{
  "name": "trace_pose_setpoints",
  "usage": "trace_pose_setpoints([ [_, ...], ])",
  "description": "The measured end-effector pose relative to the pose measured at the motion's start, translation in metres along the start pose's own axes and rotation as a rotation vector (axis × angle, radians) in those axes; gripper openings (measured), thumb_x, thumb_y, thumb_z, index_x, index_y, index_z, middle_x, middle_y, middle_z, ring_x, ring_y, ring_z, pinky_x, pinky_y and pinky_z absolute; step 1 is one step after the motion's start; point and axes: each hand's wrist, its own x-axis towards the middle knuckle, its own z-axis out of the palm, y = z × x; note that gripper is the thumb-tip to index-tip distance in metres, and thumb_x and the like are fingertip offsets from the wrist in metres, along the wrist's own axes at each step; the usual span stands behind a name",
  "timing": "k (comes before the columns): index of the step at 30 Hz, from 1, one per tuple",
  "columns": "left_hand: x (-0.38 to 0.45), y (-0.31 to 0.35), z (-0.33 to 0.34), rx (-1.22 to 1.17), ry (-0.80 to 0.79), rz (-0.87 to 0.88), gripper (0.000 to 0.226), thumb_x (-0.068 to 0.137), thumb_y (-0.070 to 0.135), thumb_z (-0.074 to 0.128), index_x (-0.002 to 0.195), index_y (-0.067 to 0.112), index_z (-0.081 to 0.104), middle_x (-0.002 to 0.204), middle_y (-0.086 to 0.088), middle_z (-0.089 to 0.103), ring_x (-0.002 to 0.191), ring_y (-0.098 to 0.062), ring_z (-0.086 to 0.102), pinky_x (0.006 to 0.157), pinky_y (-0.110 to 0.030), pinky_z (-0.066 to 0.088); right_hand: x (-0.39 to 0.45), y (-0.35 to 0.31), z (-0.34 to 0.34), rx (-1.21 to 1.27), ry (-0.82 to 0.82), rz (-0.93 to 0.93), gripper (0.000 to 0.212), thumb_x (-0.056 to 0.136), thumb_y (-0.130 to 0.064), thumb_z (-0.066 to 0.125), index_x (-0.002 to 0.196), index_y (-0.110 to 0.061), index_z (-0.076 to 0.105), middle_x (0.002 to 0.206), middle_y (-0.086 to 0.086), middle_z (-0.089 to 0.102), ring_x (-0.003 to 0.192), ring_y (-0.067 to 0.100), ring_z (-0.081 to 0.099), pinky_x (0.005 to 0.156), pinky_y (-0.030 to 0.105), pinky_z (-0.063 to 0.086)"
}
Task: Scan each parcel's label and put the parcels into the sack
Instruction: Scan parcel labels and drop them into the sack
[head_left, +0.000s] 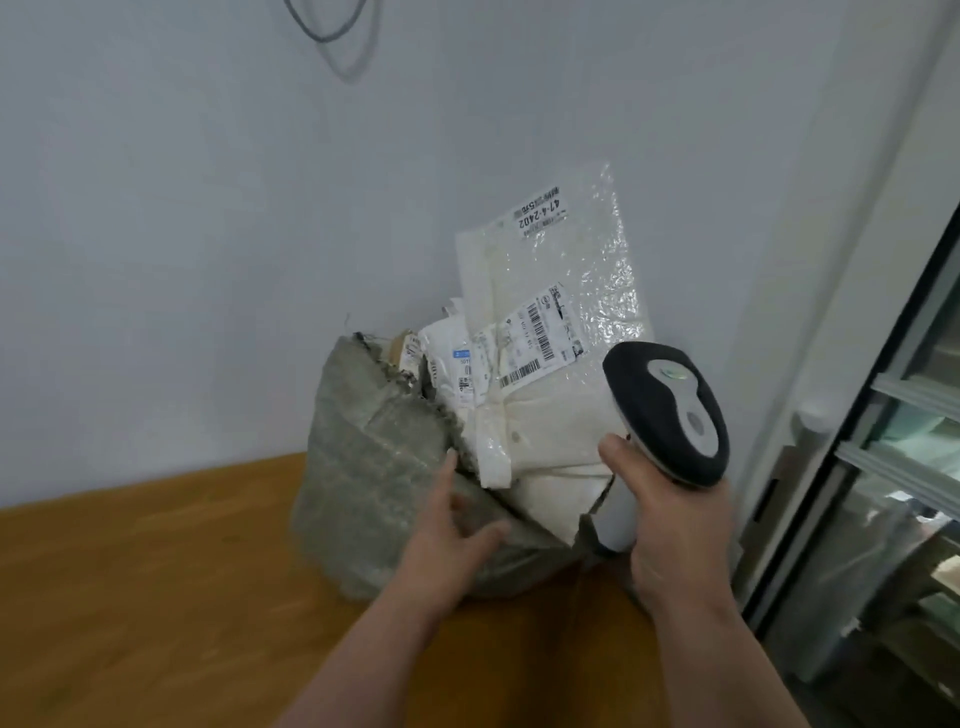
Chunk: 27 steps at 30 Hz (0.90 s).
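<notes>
The sack, a grey-green woven one, is sitting on the wooden table against the pale wall, its frayed mouth gaping towards the right. The left hand is resting on the sack's front edge, fingers stretched out fairly straight and pressing the fabric near the opening, not curling round anything. The right hand is gripping the handle of a black and grey barcode scanner, whose head is hanging just beside the parcels. A large bubble-wrap parcel is standing tall out of the sack's mouth, leaning back at the wall, its shipping label with barcodes facing out and a second small sticker sitting near its top edge. A smaller white parcel is poking out just left of it, touching it, with a brown carton corner showing behind. A glass-fronted cabinet is standing at the far right.
</notes>
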Motion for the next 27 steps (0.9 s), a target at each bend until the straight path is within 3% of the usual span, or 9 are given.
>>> trace_pose_setpoints([
  [2,0.010,0.000,0.018,0.138,-0.008,0.042,0.114,0.074,0.046,0.084,0.154,0.050,0.003,0.158,0.000,0.029,0.143,-0.022,0.033,0.112,-0.045,0.041,0.009,0.003,-0.007,-0.027,0.003,-0.006,0.044,0.075,-0.014,0.087,0.113,-0.029,0.072,0.103,-0.013,0.077,0.095,0.002,0.072,0.087,0.031,0.055],
  [5,0.027,-0.002,0.035,0.398,0.018,0.075,0.119,0.070,0.058,0.081,0.153,0.052,-0.005,0.153,0.000,0.030,0.140,-0.021,0.034,0.114,-0.045,0.036,0.020,0.012,-0.010,-0.051,0.001,-0.018,0.048,0.078,-0.008,0.084,0.123,-0.016,0.069,0.107,-0.005,0.076,0.096,0.004,0.071,0.090,0.032,0.059],
  [8,0.045,-0.010,0.035,0.760,0.066,0.096,0.104,0.075,0.070,0.068,0.153,0.052,0.001,0.153,0.003,0.029,0.140,-0.022,0.031,0.116,-0.047,0.029,0.030,0.025,-0.008,-0.082,-0.036,-0.036,0.050,0.080,-0.005,0.082,0.127,-0.009,0.067,0.112,0.002,0.074,0.096,0.001,0.069,0.079,0.012,0.056],
  [11,0.062,-0.016,0.024,0.942,0.136,0.149,0.075,0.085,0.063,0.057,0.149,0.052,0.020,0.154,0.008,0.031,0.140,-0.023,0.026,0.112,-0.048,0.021,0.036,0.041,0.003,-0.087,-0.090,-0.065,0.054,0.078,0.000,0.082,0.128,-0.009,0.064,0.113,0.003,0.073,0.097,-0.003,0.068,0.076,0.006,0.051],
  [15,0.086,-0.021,0.000,1.091,0.205,0.148,0.060,0.092,0.055,0.048,0.148,0.048,0.028,0.158,0.006,0.025,0.137,-0.026,0.023,0.106,-0.046,0.021,0.032,0.068,0.033,-0.122,-0.131,-0.193,0.066,0.067,0.011,0.086,0.104,-0.041,0.069,0.109,-0.011,0.067,0.096,-0.015,0.064,0.079,0.004,0.049],
  [19,0.106,-0.020,-0.020,1.256,0.173,0.105,0.063,0.090,0.055,0.052,0.149,0.043,0.033,0.150,0.003,0.034,0.132,-0.027,0.031,0.105,-0.045,0.027,0.035,0.083,0.059,-0.189,-0.131,-0.329,0.076,0.061,-0.016,0.084,0.111,-0.068,0.059,0.115,-0.006,0.065,0.105,-0.005,0.065,0.085,0.011,0.052],
  [23,0.117,-0.008,-0.029,1.269,0.046,0.059,0.039,0.091,0.032,0.055,0.129,0.035,0.062,0.129,0.002,0.055,0.125,-0.024,0.051,0.102,-0.036,0.037,0.049,0.096,0.066,-0.194,-0.076,-0.367,0.075,0.061,-0.019,0.083,0.111,-0.069,0.056,0.115,0.002,0.065,0.108,0.005,0.066,0.089,0.022,0.057],
  [25,0.117,0.005,-0.030,1.102,0.013,0.102,0.031,0.091,0.022,0.057,0.117,0.032,0.072,0.121,0.002,0.064,0.114,-0.021,0.060,0.091,-0.025,0.044,0.057,0.098,0.068,-0.171,-0.062,-0.366,0.071,0.062,-0.023,0.082,0.110,-0.068,0.057,0.117,0.007,0.065,0.110,0.011,0.066,0.091,0.033,0.059],
  [27,0.116,0.023,-0.033,0.885,0.049,0.135,0.023,0.090,0.016,0.063,0.102,0.029,0.077,0.103,0.007,0.071,0.096,-0.014,0.064,0.074,-0.016,0.041,0.064,0.094,0.069,-0.139,-0.091,-0.370,0.068,0.062,-0.033,0.082,0.112,-0.070,0.055,0.118,0.004,0.064,0.112,0.010,0.065,0.092,0.028,0.058],
])
